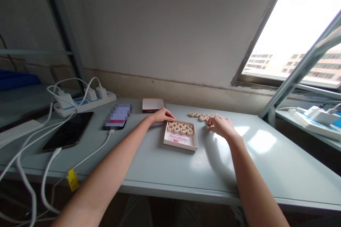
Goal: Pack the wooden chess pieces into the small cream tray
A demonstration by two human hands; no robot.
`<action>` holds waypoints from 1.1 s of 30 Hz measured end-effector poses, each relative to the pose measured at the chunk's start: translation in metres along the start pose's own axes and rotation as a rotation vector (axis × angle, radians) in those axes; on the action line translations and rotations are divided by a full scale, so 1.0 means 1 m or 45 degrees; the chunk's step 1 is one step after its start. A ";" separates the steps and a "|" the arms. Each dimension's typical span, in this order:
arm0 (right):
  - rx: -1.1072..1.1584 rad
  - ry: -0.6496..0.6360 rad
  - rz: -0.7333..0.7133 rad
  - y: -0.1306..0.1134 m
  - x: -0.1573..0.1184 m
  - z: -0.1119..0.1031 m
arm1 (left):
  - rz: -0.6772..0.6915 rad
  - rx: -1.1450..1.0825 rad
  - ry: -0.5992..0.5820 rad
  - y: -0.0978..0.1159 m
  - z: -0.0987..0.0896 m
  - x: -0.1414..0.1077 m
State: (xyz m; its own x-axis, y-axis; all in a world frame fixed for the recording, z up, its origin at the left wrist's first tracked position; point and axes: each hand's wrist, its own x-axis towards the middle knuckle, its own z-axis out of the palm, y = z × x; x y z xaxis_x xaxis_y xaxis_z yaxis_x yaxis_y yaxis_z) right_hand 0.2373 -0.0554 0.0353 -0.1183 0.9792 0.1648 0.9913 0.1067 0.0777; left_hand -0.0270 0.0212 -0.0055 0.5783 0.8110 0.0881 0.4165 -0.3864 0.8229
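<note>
A shallow white box (pixel 180 144) lies on the table with two rows of round wooden Chinese chess pieces (pixel 183 131) in its far part. In its near part a clear plastic wrapper with pink print (pixel 178 138) shows. My left hand (pixel 162 115) is closed at the box's far left corner, fingers and thumb gripping the edge. To the right of the box, my right hand (pixel 221 127) pinches a single Chinese chess piece (pixel 209 126), partly hidden by the fingers. Just beyond that hand, several loose pieces (pixel 201 117) lie on the table, some behind the fingers.
A box lid (pixel 153 105) sits near the wall behind my left hand. Left of it are a phone (pixel 117 116) on a charging cable, a dark tablet (pixel 68 130) and a power strip (pixel 85 104) with white cables. Metal frame posts (pixel 298 72) rise at the right.
</note>
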 end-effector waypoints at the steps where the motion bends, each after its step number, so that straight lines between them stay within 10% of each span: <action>1: 0.060 0.020 -0.014 -0.002 0.000 -0.002 | 0.003 -0.004 0.009 -0.001 0.000 0.001; 7: 0.739 0.039 -0.542 -0.042 -0.002 -0.009 | 0.032 0.034 0.077 -0.001 0.000 0.001; 12: 0.657 0.047 -0.905 -0.089 -0.009 0.002 | 0.040 0.035 0.083 0.004 0.001 -0.003; 26: 0.461 0.239 -0.772 -0.087 -0.005 0.006 | 0.040 0.005 0.060 -0.002 0.001 0.000; 33: -0.016 0.333 -0.046 -0.028 0.006 0.010 | 0.026 -0.002 0.047 -0.004 0.000 0.000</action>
State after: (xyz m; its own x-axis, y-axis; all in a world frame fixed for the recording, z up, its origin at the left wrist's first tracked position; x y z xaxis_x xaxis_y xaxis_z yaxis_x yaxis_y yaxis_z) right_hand 0.2094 -0.0511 0.0244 -0.1660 0.8968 0.4100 0.9856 0.1367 0.0999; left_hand -0.0284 0.0222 -0.0088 0.5602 0.8188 0.1253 0.4042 -0.4023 0.8215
